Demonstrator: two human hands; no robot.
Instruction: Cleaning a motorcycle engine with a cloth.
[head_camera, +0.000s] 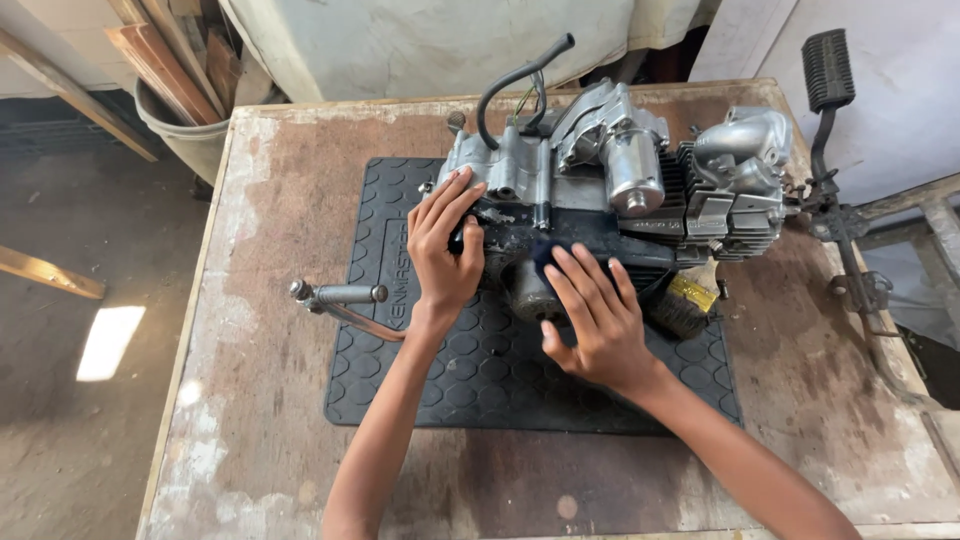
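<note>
A single head-worn camera looks steeply down from above the near edge of the worn wooden table (280, 420), facing away from the person toward twelve o'clock. It sits close: the table fills most of the picture, its far edge running near the top. The black rubber mat (470, 380) lies at centre, the small engine (620, 190) just beyond it toward one o'clock. Both forearms enter from six o'clock. Bare floor shows at nine o'clock, a bucket of wooden slats (180, 90) at eleven. No second view shares the scene.
</note>
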